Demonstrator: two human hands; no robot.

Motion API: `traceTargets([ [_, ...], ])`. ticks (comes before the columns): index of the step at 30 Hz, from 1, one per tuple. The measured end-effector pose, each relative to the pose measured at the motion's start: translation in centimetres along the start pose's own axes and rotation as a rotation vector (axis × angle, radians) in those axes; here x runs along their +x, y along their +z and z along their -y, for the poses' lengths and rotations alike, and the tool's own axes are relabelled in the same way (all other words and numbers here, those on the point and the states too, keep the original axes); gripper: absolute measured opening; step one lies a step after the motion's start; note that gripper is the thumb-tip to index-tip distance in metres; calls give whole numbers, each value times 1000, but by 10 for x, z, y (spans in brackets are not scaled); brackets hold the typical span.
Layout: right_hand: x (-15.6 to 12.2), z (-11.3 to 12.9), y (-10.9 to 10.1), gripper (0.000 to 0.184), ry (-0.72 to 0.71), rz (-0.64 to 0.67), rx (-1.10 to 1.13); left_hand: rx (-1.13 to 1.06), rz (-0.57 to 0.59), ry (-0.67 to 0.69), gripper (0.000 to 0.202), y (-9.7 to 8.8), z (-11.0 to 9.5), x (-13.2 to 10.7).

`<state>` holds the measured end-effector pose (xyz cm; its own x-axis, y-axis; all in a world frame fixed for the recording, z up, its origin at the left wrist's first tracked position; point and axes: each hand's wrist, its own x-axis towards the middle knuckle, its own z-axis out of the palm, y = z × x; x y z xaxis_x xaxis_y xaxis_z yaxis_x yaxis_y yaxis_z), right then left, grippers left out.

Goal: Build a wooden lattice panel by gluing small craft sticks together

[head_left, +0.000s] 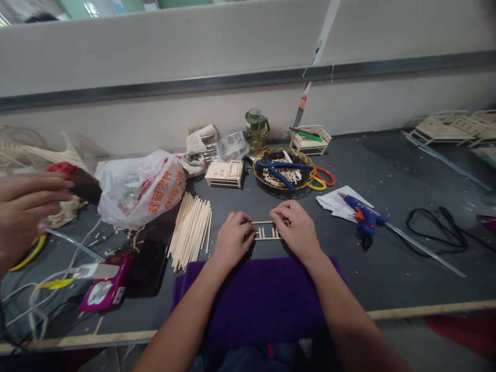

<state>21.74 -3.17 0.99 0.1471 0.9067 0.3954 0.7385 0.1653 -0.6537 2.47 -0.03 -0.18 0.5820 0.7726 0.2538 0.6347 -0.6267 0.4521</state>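
A small ladder-like frame of thin wooden sticks (268,238) lies on the dark tabletop between my hands. My left hand (233,235) pinches its left end, thumb and fingers drawn together. At the right end, my right hand (295,225) has its fingers bent around the frame's corner. Short crosspieces show between the two long rails; both ends are partly covered by my fingers. Left of my left hand is a pile of loose wooden sticks (191,232). A blue glue gun (364,212), fitted with a long clear glue stick, rests to the right.
Another person's hand (31,201) reaches in at left, near a white plastic bag (143,188). Behind my hands are a small stick-built model (225,174) and a wire basket (267,181) with blue-handled pliers. Purple cloth (263,294) covers the near edge. Cables surround a pink power strip (110,284).
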Motion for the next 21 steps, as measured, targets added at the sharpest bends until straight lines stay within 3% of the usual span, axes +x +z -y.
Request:
traceTargets([
  [21, 0, -1, 0, 17, 1, 11, 2, -58, -24, -36, 11, -4, -3, 1],
])
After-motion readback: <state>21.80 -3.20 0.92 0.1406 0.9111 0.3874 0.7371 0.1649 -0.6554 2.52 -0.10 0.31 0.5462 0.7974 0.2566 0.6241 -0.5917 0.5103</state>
